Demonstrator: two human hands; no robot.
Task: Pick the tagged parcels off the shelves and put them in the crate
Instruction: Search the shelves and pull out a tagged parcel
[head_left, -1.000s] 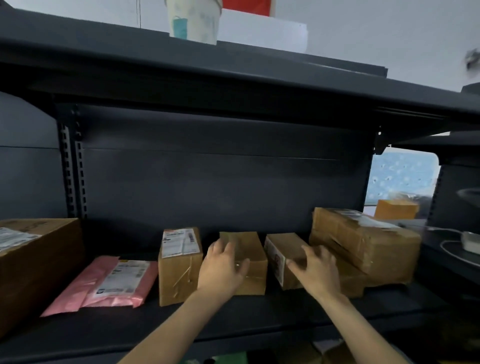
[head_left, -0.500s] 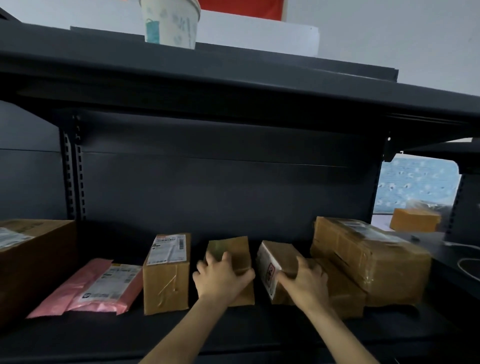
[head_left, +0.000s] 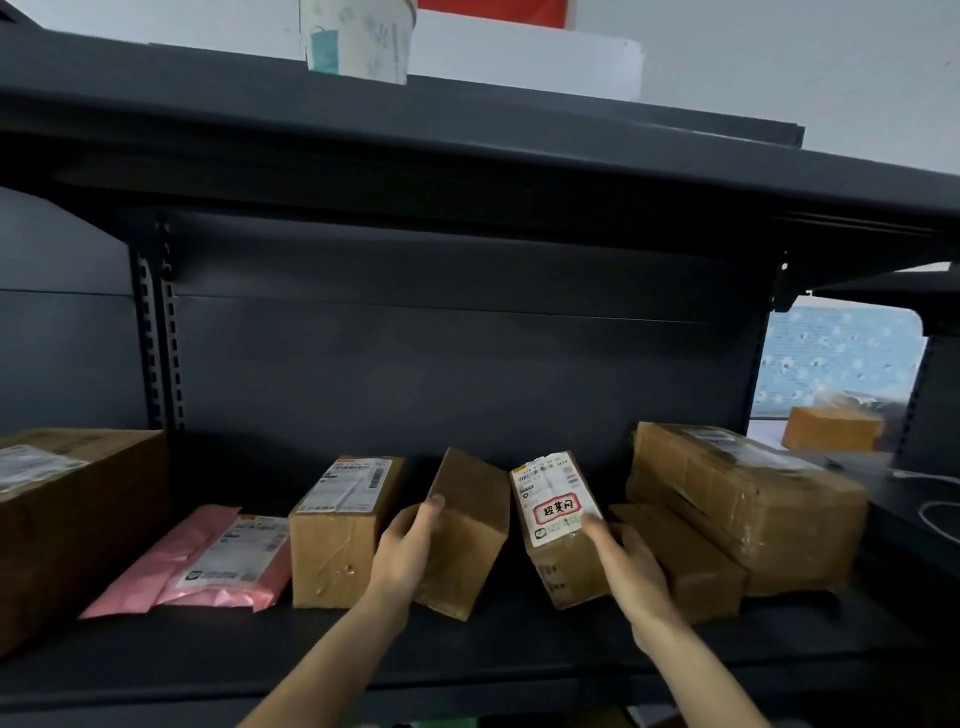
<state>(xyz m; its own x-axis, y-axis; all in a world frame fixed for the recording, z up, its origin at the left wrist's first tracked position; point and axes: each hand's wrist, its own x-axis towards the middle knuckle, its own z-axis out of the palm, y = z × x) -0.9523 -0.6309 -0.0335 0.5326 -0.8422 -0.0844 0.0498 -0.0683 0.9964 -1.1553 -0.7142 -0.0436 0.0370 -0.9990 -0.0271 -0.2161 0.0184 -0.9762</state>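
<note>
Shelving: dark metal shelf (head_left: 467, 654) is running across the view under a second dark board; a pale wall is showing above; a patterned blue surface is showing through the gap at far right
Top board: a white paper cup (head_left: 358, 39) is standing there, its rim cut off by the frame
Hidden or unclear: the crate is lying outside the view; label print is too small to read; the far-right clutter is blurring; the big carton (head_left: 67, 525) at far left is being cropped by the edge
Left hand (head_left: 408, 545): fingers are wrapping a plain brown box (head_left: 467, 535), thumb on its upper face; the box is tilting, leaning right
Right hand (head_left: 631, 566): fingers are clamping the labelled parcel (head_left: 558, 525), thumb on its white label with a red-bordered tag; the parcel is tilting beside the plain box
Neighbours: a pink mailer (head_left: 202, 564) is lying flat; an upright box (head_left: 337, 530) is standing just left of the left hand; two stacked taped cartons (head_left: 743, 509) are sitting to the right
</note>
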